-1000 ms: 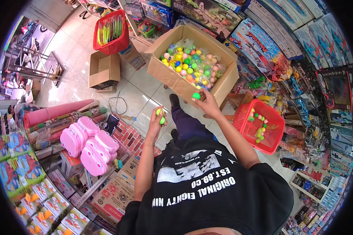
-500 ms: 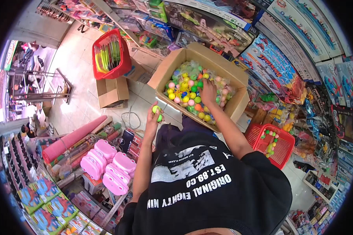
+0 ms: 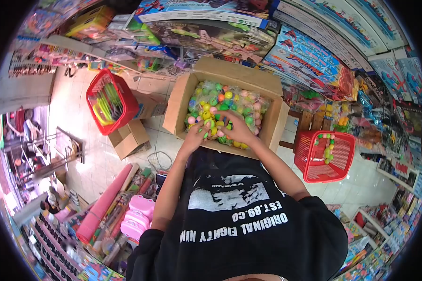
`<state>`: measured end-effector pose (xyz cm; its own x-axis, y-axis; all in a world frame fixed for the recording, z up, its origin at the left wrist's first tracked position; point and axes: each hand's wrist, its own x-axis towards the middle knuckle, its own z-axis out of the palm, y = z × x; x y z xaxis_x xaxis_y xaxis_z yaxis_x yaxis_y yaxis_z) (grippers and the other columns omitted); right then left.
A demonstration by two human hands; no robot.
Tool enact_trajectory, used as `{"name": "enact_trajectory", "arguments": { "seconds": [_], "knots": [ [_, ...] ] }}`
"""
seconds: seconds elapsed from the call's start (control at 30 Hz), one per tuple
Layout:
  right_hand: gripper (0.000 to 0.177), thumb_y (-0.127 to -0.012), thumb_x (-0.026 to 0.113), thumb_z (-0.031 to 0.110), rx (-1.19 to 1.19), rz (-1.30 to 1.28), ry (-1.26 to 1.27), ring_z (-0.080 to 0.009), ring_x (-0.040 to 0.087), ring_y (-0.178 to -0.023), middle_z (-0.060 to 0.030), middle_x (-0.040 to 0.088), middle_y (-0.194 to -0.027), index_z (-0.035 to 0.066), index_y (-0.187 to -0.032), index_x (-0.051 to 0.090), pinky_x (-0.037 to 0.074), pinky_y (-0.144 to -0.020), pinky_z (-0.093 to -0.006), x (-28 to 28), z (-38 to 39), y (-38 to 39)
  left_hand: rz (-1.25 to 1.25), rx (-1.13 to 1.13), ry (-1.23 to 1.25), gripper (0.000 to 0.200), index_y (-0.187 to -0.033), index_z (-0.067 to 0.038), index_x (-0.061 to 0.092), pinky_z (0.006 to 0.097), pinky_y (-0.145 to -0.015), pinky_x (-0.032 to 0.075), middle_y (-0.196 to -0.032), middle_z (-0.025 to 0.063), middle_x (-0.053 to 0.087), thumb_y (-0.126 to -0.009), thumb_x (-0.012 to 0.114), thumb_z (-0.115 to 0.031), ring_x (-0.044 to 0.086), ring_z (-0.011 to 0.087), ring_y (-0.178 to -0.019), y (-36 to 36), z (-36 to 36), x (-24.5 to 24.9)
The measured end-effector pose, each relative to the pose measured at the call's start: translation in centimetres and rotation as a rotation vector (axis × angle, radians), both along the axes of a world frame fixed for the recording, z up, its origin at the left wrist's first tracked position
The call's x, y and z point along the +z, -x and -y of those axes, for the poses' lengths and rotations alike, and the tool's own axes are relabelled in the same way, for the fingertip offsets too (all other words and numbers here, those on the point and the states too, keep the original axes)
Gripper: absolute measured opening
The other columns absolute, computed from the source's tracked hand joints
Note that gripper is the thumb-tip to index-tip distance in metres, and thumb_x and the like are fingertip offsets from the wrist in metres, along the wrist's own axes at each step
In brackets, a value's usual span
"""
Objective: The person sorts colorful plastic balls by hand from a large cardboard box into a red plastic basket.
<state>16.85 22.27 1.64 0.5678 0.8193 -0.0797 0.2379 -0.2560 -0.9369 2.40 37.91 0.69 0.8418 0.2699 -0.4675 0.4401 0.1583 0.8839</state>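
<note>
A cardboard box [image 3: 239,71] in front of me holds a heap of small coloured balls [image 3: 246,104], many in clear plastic bags. My left hand [image 3: 196,136] is at the box's near left side, its fingers closed around small yellow-green balls [image 3: 206,133]. Close beside it, over the heap, is my right hand [image 3: 238,128], thumb and fingers apart. Yellow and green balls show between its fingers; whether it grips any is hard to make out.
A red basket [image 3: 318,175] with strings of balls stands at right. Another red basket [image 3: 129,106] with green items is on a smaller carton [image 3: 129,139] at left. Pink rolls [image 3: 109,199] and pink cases [image 3: 137,218] lie lower left. Toy boxes [image 3: 305,61] line the far side.
My left hand has moved forward and right, from outside the box to its near side. My right hand has drawn back and left, close to it. The view has shifted.
</note>
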Motion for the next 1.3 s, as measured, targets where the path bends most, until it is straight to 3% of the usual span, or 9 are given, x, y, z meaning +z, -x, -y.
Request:
{"name": "enact_trajectory", "arguments": {
  "seconds": [0.17,0.3,0.37,0.47,0.77,0.9,1.0,1.1,1.3],
  "knots": [
    [0.042,-0.076,0.079,0.017,-0.056,0.005,0.080,-0.0180,0.058,-0.066,-0.0084,0.060,-0.091,0.003,-0.111,0.060,0.049,-0.062,-0.0313,-0.4,1.7,0.7,-0.069,-0.260,0.120,0.055,-0.085,-0.002,0.060,0.0225,-0.050,0.038,-0.067,0.0000,0.055,-0.101,0.043,-0.052,0.049,0.0073,-0.055,-3.2,-0.3,-1.7],
    [0.045,-0.069,0.082,0.017,-0.255,0.024,0.030,-0.0173,0.057,-0.063,-0.0070,0.059,-0.080,0.002,-0.104,0.059,0.047,-0.059,-0.0309,-3.1,2.0,0.1,-0.140,-0.315,0.253,0.050,-0.099,0.000,0.060,0.0227,-0.056,0.042,-0.077,0.0036,0.060,-0.102,0.045,-0.048,0.052,0.0089,-0.060,-3.4,-0.7,-3.8],
    [0.045,-0.067,0.083,0.017,-0.300,0.025,0.161,-0.0223,0.061,-0.067,-0.0087,0.061,-0.078,0.002,-0.102,0.059,0.049,-0.062,-0.0345,-4.0,1.7,-0.6,-0.025,-0.224,0.007,0.041,-0.109,0.000,0.058,0.0227,-0.065,0.045,-0.090,0.0064,0.061,-0.102,0.047,-0.039,0.056,0.0103,-0.072,-3.1,-0.9,-4.8],
    [0.042,-0.070,0.080,0.024,-0.369,0.173,0.496,-0.0323,0.066,-0.082,-0.0136,0.067,-0.087,0.004,-0.100,0.059,0.052,-0.071,-0.0422,-7.0,0.5,-2.0,-0.019,-0.240,0.033,0.036,-0.116,-0.001,0.056,0.0228,-0.071,0.046,-0.098,0.0076,0.061,-0.102,0.047,-0.032,0.058,0.0112,-0.080,-2.3,-2.3,-4.2],
    [0.043,-0.074,0.077,0.025,-0.303,0.214,0.655,-0.0376,0.063,-0.094,-0.0190,0.065,-0.100,0.002,-0.104,0.057,0.051,-0.081,-0.0490,-7.9,-1.2,-2.9,-0.222,-0.228,-0.009,0.039,-0.123,-0.001,0.054,0.0256,-0.070,0.047,-0.098,0.0091,0.063,-0.103,0.047,-0.034,0.059,0.0125,-0.079,-3.0,-3.8,-1.8],
    [0.038,-0.076,0.076,0.021,-0.478,0.442,0.471,-0.0351,0.065,-0.086,-0.0168,0.067,-0.096,0.002,-0.104,0.057,0.052,-0.076,-0.0456,-6.9,-0.1,-0.9,0.022,-0.346,-0.230,0.040,-0.128,-0.002,0.053,0.0276,-0.080,0.047,-0.103,0.0092,0.064,-0.102,0.050,-0.033,0.058,0.0138,-0.092,-3.8,-3.3,-3.1],
    [0.030,-0.078,0.069,0.008,-0.305,-0.130,0.143,-0.0272,0.066,-0.073,-0.0140,0.067,-0.086,0.000,-0.106,0.060,0.052,-0.069,-0.0386,-6.0,0.5,0.8,0.174,-0.288,-0.280,0.031,-0.121,-0.001,0.056,0.0272,-0.082,0.048,-0.102,0.0099,0.064,-0.097,0.060,-0.021,0.058,0.0135,-0.094,-4.7,-2.3,-5.7],
    [0.032,-0.078,0.068,0.006,-0.309,-0.102,0.099,-0.0232,0.064,-0.072,-0.0137,0.067,-0.086,0.001,-0.109,0.061,0.051,-0.069,-0.0364,-6.0,0.5,1.8,0.042,-0.190,-0.105,0.024,-0.111,0.000,0.058,0.0271,-0.082,0.049,-0.108,0.0120,0.064,-0.091,0.067,-0.009,0.061,0.0142,-0.092,-5.5,-1.2,-8.0],
    [0.024,-0.078,0.066,0.003,-0.417,0.127,0.165,-0.0321,0.062,-0.085,-0.0144,0.066,-0.087,0.002,-0.101,0.064,0.050,-0.077,-0.0413,-8.3,0.0,1.0,0.199,-0.127,-0.350,0.021,-0.101,0.005,0.060,0.0289,-0.067,0.055,-0.097,0.0131,0.062,-0.084,0.070,0.000,0.069,0.0211,-0.076,-6.8,0.6,-7.9]
  ]
}}
